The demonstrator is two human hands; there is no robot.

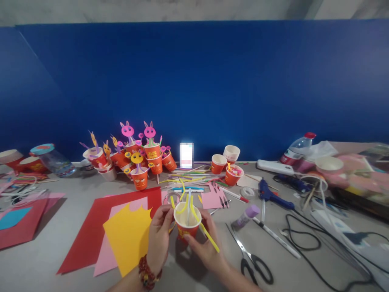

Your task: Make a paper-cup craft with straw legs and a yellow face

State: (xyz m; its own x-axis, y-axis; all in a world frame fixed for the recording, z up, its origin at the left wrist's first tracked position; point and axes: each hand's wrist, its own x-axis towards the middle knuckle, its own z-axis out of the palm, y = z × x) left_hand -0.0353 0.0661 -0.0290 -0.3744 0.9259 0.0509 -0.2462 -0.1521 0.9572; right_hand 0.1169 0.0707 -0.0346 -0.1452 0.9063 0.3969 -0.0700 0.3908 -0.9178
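A red paper cup (183,231) with a white inside is upright in front of me. My right hand (209,243) grips it from the right, thumb across the front and fingers behind. Yellow straw-like strips stick out of the cup; one yellow straw (209,237) hangs down over its right side, above my right hand. A pale straw (189,207) stands in the middle. My left hand (161,233), wearing a beaded bracelet, is closed in a pinch at the cup's left rim. A bit of yellow shows by its fingertips, but what they hold is hidden.
Scissors (247,253), a glue stick (246,215) and a pen (278,238) lie to the right, with a blue glue gun (273,196) and cables beyond. Yellow paper (129,235) and red paper (82,235) lie left. Decorated cups (139,178) stand behind.
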